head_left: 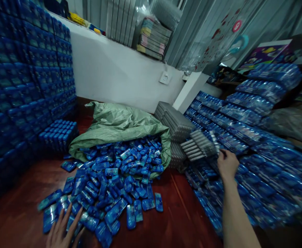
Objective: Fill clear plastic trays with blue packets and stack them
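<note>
My right hand (227, 164) reaches out to the right and grips a tilted stack of clear plastic trays (199, 146), lifted off a taller stack of the same trays (175, 122). My left hand (63, 229) lies flat with fingers spread at the near edge of a heap of small blue packets (114, 182) on the dark red floor. The heap spills out of a green sack (120, 125) lying open on its side.
Filled trays of blue packets are stacked in a wall at the left (24, 75) and in sloping rows at the right (256, 137). A white wall with a socket (164, 78) stands behind. More tray stacks and boxes (153, 36) sit on the ledge above.
</note>
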Tool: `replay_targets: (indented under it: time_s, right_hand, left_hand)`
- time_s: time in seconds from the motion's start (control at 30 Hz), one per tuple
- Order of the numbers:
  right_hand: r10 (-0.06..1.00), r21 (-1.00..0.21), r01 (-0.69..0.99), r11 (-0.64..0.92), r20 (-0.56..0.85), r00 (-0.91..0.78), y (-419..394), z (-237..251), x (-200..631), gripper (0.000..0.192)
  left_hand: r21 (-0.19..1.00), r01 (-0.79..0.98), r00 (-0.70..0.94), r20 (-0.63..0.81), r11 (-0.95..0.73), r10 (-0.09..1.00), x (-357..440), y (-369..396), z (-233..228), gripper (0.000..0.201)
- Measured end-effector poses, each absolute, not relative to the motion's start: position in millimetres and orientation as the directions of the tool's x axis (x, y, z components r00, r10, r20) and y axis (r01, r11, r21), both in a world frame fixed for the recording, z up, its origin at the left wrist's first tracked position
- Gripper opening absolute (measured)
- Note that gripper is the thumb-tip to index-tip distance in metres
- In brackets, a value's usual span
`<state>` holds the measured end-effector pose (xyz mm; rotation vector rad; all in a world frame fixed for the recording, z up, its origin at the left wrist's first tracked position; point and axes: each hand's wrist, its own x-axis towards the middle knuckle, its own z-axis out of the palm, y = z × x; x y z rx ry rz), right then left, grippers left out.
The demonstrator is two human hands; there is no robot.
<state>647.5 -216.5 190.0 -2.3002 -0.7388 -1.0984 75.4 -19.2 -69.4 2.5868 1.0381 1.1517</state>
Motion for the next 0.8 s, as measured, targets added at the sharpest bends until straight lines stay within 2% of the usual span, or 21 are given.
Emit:
replay_targets:
  time_s: [0.07, 0.13, 0.2, 0.27, 0.3, 0.37, 0.43, 0.5, 0.57, 0.6, 0.67, 0.73, 0.8]
  right_hand:
    - [0.184, -0.139, 0.668, -0.731, 0.902, 0.390, -210, 194, 621, 0.032]
    - [0.191, -0.040, 0.746, -0.665, 0.956, 0.221, -193, 188, 576, 0.024]
    - [0.370, 0.088, 0.894, -0.439, 0.925, 0.090, -171, 165, 510, 0.015]
    - [0.603, 0.160, 0.980, -0.115, 0.796, -0.060, -156, 128, 431, 0.017]
    - [0.663, 0.164, 0.984, 0.070, 0.729, -0.169, -153, 107, 390, 0.017]
    - [0.712, 0.089, 0.919, 0.385, 0.605, -0.357, -155, 69, 317, 0.017]
    - [0.785, -0.037, 0.860, 0.510, 0.428, -0.447, -163, 42, 264, 0.018]
    - [0.823, -0.148, 0.820, 0.554, 0.246, -0.512, -169, 28, 235, 0.014]
    - [0.839, -0.230, 0.809, 0.541, 0.088, -0.537, -170, 22, 226, 0.008]
    - [0.843, -0.258, 0.810, 0.526, 0.036, -0.536, -169, 20, 226, 0.008]
    - [0.850, -0.296, 0.814, 0.500, -0.012, -0.526, -164, 13, 228, 0.017]
    - [0.838, -0.309, 0.797, 0.520, 0.003, -0.546, -159, 1, 232, 0.025]
    - [0.817, -0.286, 0.773, 0.566, 0.066, -0.573, -153, -14, 234, 0.027]
  left_hand:
    - [0.421, 0.511, 0.452, 0.610, -0.750, 0.650, 76, -26, -61, 0.063]
    - [0.547, 0.494, 0.383, 0.562, -0.676, 0.734, 76, -37, -47, 0.060]
    - [0.705, 0.467, 0.276, 0.457, -0.534, 0.845, 75, -49, -30, 0.056]
    - [0.819, 0.402, 0.110, 0.400, -0.409, 0.910, 72, -57, -15, 0.053]
    - [0.864, 0.351, 0.028, 0.375, -0.360, 0.927, 69, -59, -9, 0.051]
    - [0.930, 0.228, -0.119, 0.320, -0.288, 0.940, 59, -62, -1, 0.047]
    - [0.961, 0.118, -0.234, 0.272, -0.250, 0.934, 43, -64, 3, 0.043]
    - [0.972, 0.070, -0.283, 0.237, -0.226, 0.929, 24, -68, 5, 0.041]
    - [0.976, 0.110, -0.230, 0.206, -0.185, 0.951, 5, -75, 6, 0.041]
    - [0.970, 0.176, -0.149, 0.195, -0.168, 0.969, -1, -78, 7, 0.041]
    - [0.904, 0.374, 0.116, 0.175, -0.207, 0.978, -7, -85, 7, 0.043]
    - [0.746, 0.549, 0.421, 0.144, -0.378, 0.896, -1, -89, 3, 0.050]
    - [0.564, 0.619, 0.612, 0.091, -0.547, 0.785, 12, -89, -6, 0.057]
